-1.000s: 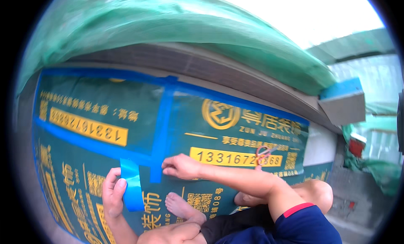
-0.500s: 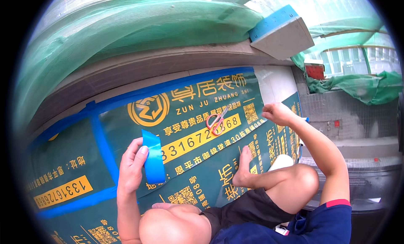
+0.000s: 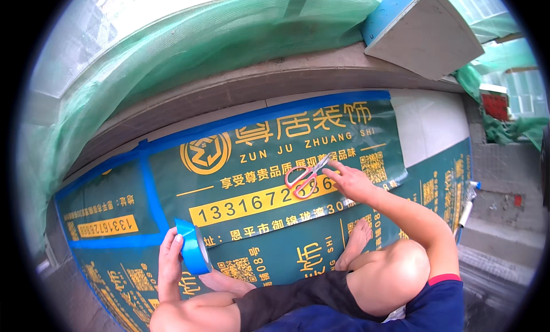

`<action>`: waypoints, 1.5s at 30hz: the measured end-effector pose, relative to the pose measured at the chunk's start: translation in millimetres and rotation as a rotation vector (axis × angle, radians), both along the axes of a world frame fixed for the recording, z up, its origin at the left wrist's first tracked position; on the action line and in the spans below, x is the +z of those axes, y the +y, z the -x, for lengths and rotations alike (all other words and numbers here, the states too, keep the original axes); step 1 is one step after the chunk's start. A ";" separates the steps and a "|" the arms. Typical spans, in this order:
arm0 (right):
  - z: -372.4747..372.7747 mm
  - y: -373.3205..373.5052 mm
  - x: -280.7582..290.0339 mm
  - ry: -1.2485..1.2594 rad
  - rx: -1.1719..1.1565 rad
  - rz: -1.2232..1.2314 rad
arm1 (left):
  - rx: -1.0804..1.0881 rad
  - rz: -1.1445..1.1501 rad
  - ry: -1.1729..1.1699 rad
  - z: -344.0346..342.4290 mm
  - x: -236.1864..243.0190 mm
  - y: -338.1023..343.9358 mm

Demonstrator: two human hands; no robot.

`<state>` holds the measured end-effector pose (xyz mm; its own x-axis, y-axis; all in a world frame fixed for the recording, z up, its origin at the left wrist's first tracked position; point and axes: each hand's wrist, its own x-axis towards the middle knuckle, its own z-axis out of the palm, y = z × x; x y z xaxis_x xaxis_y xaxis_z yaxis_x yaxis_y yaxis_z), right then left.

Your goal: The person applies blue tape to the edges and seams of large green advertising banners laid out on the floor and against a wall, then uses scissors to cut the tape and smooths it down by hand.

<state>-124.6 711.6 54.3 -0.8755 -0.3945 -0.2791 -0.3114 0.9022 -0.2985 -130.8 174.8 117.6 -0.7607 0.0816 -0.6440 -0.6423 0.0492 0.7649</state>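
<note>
My left hand [image 3: 169,256] grips a roll of blue tape [image 3: 193,249] low over the left part of the green printed floor sheet [image 3: 172,174]. The roll is tilted on edge, thumb on its near side. A pair of scissors [image 3: 313,172] with pinkish-red handles lies on the sheet, blades pointing away and to the right. My right hand [image 3: 350,182] is beside the scissors, fingers stretched toward the blades and apart. Whether the fingertips touch the metal I cannot tell.
Blue tape strips [image 3: 150,189] run along the sheet's seams and far edge. At the right end, a white floor patch [image 3: 429,117] shows. Green netting [image 3: 229,63] hangs beyond the ledge, beside a blue-and-grey box [image 3: 427,37]. My bare feet [image 3: 356,240] rest on the sheet.
My right hand has come down and left to the scissors, its fingers stretching out. The tape roll stays in my left hand, slightly lower in view. The view itself has shifted.
</note>
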 end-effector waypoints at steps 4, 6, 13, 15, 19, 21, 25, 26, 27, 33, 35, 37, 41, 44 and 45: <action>42.4 23.7 -48.7 0.101 0.130 0.100 | 0.158 0.013 -0.090 -18.9 17.6 42.4; 56.0 36.5 -63.5 0.095 0.196 0.149 | 0.229 0.023 -0.118 -20.2 34.8 65.1; 96.5 8.6 -93.5 0.120 0.052 0.345 | 0.344 0.229 -0.063 -62.7 74.1 119.6; 117.7 -1.5 -92.6 0.277 0.042 0.393 | 0.327 0.269 -0.099 -76.2 83.9 144.3; 115.7 -35.5 -37.8 0.271 -0.092 0.745 | 0.452 0.067 -0.284 -80.1 107.3 224.9; 68.7 -47.7 -22.7 -0.285 0.124 0.850 | 0.400 0.058 -0.405 -74.9 88.6 262.5; -14.3 -59.9 -0.9 -1.242 0.224 0.952 | 0.000 -0.069 -0.121 -88.2 66.9 262.2; -30.4 -59.9 4.6 -1.208 0.181 1.030 | -0.036 -0.098 -0.078 -81.5 70.3 265.2; -45.1 -64.8 13.3 -1.173 0.146 1.112 | 0.051 -0.374 -0.134 -105.2 17.4 241.4; -55.1 -69.1 22.3 -0.678 -0.057 0.954 | -0.126 -0.414 0.072 -100.2 -23.6 242.4; -41.6 -61.4 40.0 -0.671 -0.097 0.912 | -0.198 -0.496 0.085 -89.5 -25.9 250.3; -31.4 -50.8 57.6 -0.681 -0.123 0.871 | -0.327 -0.599 0.079 -75.0 -2.7 251.3; -48.2 -35.5 88.0 -0.611 -0.229 0.843 | -0.459 -0.762 0.185 -69.2 -17.9 251.5; -73.1 -26.8 101.4 -0.548 -0.292 0.820 | -0.436 -0.868 0.104 -68.4 -10.0 260.3; -81.8 -23.9 102.4 -0.529 -0.302 0.809 | -0.456 -0.794 0.087 -66.9 -7.6 259.5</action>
